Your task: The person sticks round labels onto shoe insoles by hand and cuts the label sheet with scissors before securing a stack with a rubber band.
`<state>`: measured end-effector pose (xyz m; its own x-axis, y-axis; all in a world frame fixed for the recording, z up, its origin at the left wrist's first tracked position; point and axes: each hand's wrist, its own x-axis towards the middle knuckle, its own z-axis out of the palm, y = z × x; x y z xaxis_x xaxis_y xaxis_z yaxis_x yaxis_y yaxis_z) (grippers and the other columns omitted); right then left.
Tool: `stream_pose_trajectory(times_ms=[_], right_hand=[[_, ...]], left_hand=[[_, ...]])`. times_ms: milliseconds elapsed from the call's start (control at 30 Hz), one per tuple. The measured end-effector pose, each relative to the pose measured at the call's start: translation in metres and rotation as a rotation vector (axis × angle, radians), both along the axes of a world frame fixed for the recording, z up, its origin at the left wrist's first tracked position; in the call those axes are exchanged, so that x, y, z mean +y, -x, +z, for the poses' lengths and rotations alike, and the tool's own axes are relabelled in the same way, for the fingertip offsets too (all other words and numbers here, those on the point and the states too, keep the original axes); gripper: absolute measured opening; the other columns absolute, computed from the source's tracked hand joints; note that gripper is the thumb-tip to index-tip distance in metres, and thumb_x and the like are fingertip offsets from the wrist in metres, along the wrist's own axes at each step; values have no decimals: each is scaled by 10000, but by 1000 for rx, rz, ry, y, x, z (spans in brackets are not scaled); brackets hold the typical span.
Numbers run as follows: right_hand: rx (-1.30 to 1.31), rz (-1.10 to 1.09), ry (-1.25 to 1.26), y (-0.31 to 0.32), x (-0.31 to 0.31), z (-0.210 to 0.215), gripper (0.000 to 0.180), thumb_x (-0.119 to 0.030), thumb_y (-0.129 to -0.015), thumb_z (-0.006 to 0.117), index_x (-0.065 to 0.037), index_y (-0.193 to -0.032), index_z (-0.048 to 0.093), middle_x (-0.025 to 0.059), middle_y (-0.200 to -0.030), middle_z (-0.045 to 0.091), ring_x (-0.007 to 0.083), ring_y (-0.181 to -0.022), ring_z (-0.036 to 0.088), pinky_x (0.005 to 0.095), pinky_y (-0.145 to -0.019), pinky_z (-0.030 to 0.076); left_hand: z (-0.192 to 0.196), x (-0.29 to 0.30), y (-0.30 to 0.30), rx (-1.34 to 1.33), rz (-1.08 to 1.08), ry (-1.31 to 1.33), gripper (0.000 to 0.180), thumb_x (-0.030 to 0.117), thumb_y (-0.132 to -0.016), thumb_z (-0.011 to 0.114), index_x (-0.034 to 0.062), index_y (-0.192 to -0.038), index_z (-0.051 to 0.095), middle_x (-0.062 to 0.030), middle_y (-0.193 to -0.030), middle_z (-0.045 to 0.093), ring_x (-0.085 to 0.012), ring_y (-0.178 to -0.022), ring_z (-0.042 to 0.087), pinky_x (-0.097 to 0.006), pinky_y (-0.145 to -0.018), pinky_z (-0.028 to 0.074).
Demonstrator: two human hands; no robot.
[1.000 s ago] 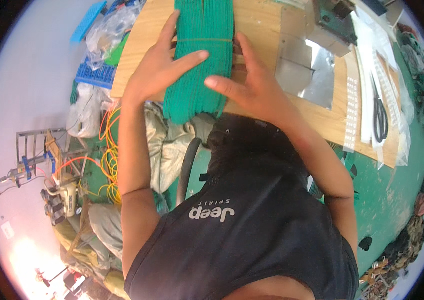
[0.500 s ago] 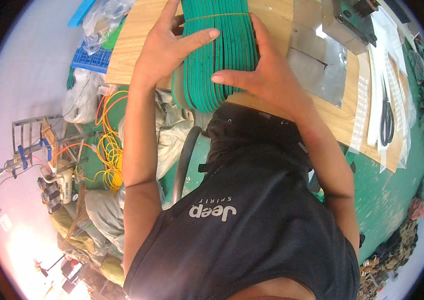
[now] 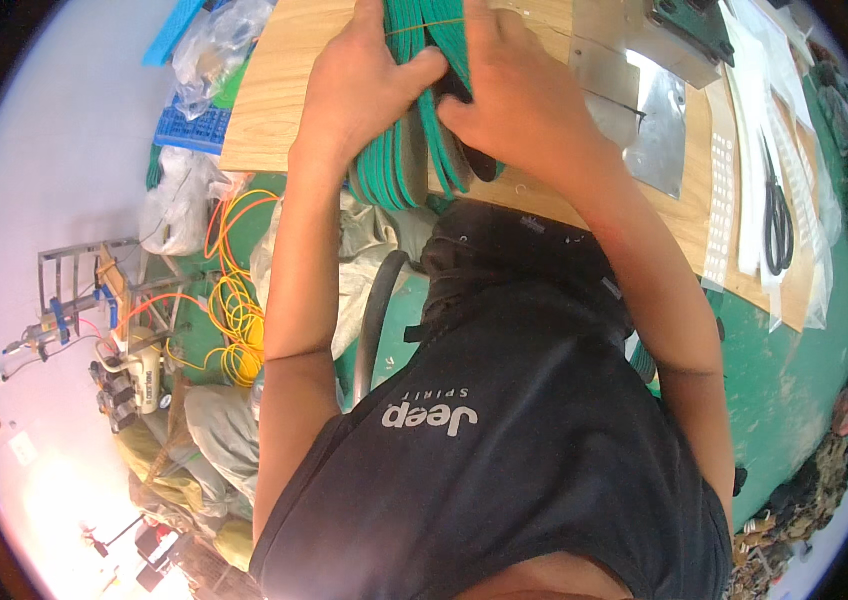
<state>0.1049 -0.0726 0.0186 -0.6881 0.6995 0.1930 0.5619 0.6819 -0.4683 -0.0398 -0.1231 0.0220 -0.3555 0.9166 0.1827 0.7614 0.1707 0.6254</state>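
Observation:
A thick bundle of green flat strips (image 3: 399, 165), tied with a thin band near the top, stands on edge at the near rim of a wooden table (image 3: 274, 110). My left hand (image 3: 364, 90) wraps around its left side. On the right side my right hand (image 3: 519, 100) presses in, with fingertips tucked between the strips. Both hands grip the bundle together; its lower end hangs past the table edge above my lap.
A shiny metal plate (image 3: 659, 130) and a machine base lie right of the bundle. Black scissors (image 3: 776, 215) rest on white strips at the far right. Blue crates (image 3: 189, 125), plastic bags and orange cable coils (image 3: 234, 310) crowd the floor on the left.
The bundle has turned from lying flat to standing on edge and come closer to my body. Both hands closed in from its surface to grip its sides.

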Motion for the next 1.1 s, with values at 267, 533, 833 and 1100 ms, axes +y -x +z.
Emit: stream_pose_trajectory(times_ms=[267,533,833,1100], right_hand=[[161,130,76,-7,22,-15,800,-332,-770,696,39,-1350,287,246,-1145,544,369,-1038,562,396,-872,452],[230,159,122,-12,22,-16,905,-373,-747,715,124,-1327,230,326,-1166,496,419,-1053,531,421,-885,448],[-240,67,217,-20,38,31,789,-303,-730,684,112,-1292,316,269,-1032,584,399,-931,594,434,-781,485],[-6,181,19,-23,23,-8,588,-127,-713,623,61,-1216,385,259,-974,588,406,-912,581,469,-771,473]], left_hand=[[-5,-1,24,-201,-8,-198,703,184,-716,670,-23,-1333,404,-221,-1198,555,-251,-1103,544,-333,-942,421],[-16,3,30,-244,-128,-185,791,258,-763,713,-35,-1379,310,-232,-1311,456,-282,-1166,492,-350,-975,395],[-1,-3,38,-132,-98,-12,846,309,-710,732,-12,-1378,325,-276,-1301,453,-323,-1196,469,-363,-990,366],[-44,5,121,-571,174,-339,731,92,-717,673,-53,-1346,329,-201,-1081,590,-229,-812,637,-308,-724,521]])
